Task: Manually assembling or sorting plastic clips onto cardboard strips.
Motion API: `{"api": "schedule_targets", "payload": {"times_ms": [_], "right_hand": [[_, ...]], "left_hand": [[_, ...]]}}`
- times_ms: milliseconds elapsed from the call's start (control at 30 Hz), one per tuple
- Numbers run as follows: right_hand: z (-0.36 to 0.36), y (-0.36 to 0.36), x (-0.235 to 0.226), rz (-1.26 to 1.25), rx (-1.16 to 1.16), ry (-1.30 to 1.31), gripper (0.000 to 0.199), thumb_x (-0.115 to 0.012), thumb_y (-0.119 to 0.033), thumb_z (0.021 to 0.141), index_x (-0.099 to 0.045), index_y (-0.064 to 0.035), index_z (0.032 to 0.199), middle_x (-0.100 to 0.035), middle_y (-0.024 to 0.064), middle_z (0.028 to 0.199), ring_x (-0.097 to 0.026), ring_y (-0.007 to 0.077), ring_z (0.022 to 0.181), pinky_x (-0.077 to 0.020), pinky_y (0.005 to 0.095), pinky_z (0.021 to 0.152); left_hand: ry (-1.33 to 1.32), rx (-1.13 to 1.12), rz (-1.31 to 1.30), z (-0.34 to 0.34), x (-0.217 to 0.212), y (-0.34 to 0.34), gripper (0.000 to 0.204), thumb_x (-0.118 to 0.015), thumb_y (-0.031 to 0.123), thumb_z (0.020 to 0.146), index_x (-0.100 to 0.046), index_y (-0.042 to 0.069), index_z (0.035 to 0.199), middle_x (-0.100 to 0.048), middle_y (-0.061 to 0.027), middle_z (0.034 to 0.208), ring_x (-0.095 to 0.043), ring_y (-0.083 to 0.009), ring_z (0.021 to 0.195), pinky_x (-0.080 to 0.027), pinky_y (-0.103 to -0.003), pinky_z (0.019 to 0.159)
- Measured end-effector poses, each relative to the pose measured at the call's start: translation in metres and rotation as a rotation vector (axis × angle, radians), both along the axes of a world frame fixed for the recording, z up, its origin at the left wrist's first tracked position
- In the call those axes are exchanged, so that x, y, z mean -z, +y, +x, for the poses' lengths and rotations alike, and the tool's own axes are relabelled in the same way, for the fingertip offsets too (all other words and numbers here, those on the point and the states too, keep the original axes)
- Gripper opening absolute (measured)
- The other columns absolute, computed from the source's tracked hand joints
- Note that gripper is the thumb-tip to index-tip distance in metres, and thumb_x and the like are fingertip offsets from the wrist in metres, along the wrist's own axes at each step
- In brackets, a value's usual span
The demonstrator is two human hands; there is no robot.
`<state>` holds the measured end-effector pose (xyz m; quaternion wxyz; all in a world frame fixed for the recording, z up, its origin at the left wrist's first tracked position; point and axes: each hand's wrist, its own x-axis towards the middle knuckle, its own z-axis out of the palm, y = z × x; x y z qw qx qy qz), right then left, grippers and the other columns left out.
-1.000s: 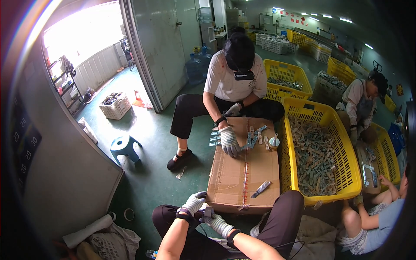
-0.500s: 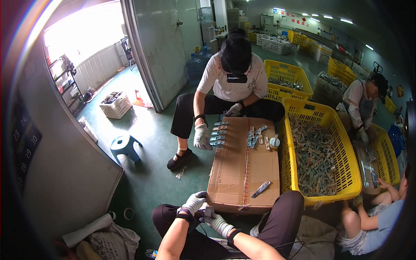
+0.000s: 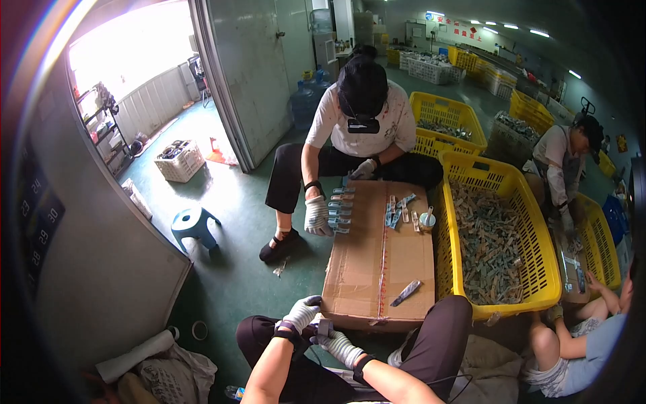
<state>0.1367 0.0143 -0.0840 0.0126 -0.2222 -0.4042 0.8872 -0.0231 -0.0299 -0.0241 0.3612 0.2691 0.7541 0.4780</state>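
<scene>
My left hand (image 3: 303,312), in a white-and-grey striped knit glove, is closed with curled fingers close to the near left corner of the cardboard box (image 3: 356,276). Just below it, over my lap, my right hand (image 3: 342,349) wears a similar glove, its fingers also bent in. Between the two hands shows a small greyish-purple object (image 3: 324,328) that I cannot make out. A thin dark cable runs down near it. On the box lie a row of blue and pink clip-like pieces (image 3: 341,210), a loose cluster of similar pieces (image 3: 391,214), and a dark flat elongated piece (image 3: 406,293).
Opposite me sits a person (image 3: 363,114) with gloved hands at the box's far side. A small tub (image 3: 427,220) with a stick stands on the box. A yellow crate (image 3: 544,273) full of small pieces adjoins it on the right. A blue stool (image 3: 194,229) stands left.
The gloved hand of the person opposite, beside the row of pieces, has shifted slightly right and down. Their head has tipped a little left. My hands stay almost still.
</scene>
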Motion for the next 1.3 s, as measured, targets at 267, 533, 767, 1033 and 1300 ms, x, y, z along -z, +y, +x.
{"api": "schedule_targets", "payload": {"times_ms": [267, 533, 767, 1033, 1300], "right_hand": [[0.001, 0.001, -0.008, -0.010, 0.013, -0.023, 0.035, -0.060, 0.007, 0.086, -0.054, -0.0099, 0.117, -0.057, 0.0005, 0.109, -0.055, 0.0130, 0.095, -0.0524, 0.0267, 0.080], [0.002, -0.002, 0.002, 0.057, 0.026, -0.010, 0.027, -0.057, -0.004, 0.093, -0.056, -0.0023, 0.120, -0.064, 0.0062, 0.105, -0.062, 0.0179, 0.093, -0.0509, 0.0285, 0.086], [0.001, -0.003, 0.006, 0.059, 0.035, 0.005, 0.027, -0.057, -0.004, 0.093, -0.056, -0.0010, 0.120, -0.064, 0.0068, 0.106, -0.062, 0.0183, 0.092, -0.0512, 0.0291, 0.086], [0.000, -0.002, 0.009, 0.059, 0.059, 0.012, 0.027, -0.057, -0.004, 0.093, -0.056, -0.0006, 0.119, -0.064, 0.0076, 0.105, -0.062, 0.0187, 0.092, -0.0519, 0.0289, 0.085], [0.000, -0.003, 0.009, 0.022, 0.063, -0.015, 0.028, -0.056, -0.001, 0.093, -0.055, -0.0007, 0.120, -0.063, 0.0084, 0.106, -0.062, 0.0185, 0.093, -0.0522, 0.0280, 0.085]], "left_hand": [[0.009, 0.012, -0.003, 0.001, -0.002, 0.002, 0.036, -0.058, -0.003, 0.084, -0.062, 0.002, 0.119, -0.067, -0.0052, 0.111, -0.059, -0.0150, 0.100, -0.046, -0.027, 0.091], [-0.049, -0.012, 0.026, -0.001, 0.007, 0.001, 0.038, -0.057, -0.006, 0.083, -0.062, 0.001, 0.120, -0.066, -0.0025, 0.109, -0.057, -0.0131, 0.098, -0.045, -0.025, 0.089], [-0.079, -0.016, 0.044, -0.002, 0.007, 0.000, 0.038, -0.056, -0.006, 0.083, -0.062, 0.002, 0.120, -0.066, -0.0012, 0.107, -0.056, -0.0126, 0.095, -0.045, -0.024, 0.088], [-0.058, 0.001, 0.045, -0.001, 0.006, 0.002, 0.037, -0.057, -0.006, 0.083, -0.062, 0.002, 0.119, -0.066, -0.0012, 0.106, -0.056, -0.0124, 0.095, -0.045, -0.024, 0.087], [0.017, 0.027, 0.011, -0.001, 0.004, 0.003, 0.037, -0.057, -0.004, 0.083, -0.062, 0.003, 0.119, -0.067, -0.0037, 0.108, -0.058, -0.0136, 0.098, -0.045, -0.026, 0.090]]}}
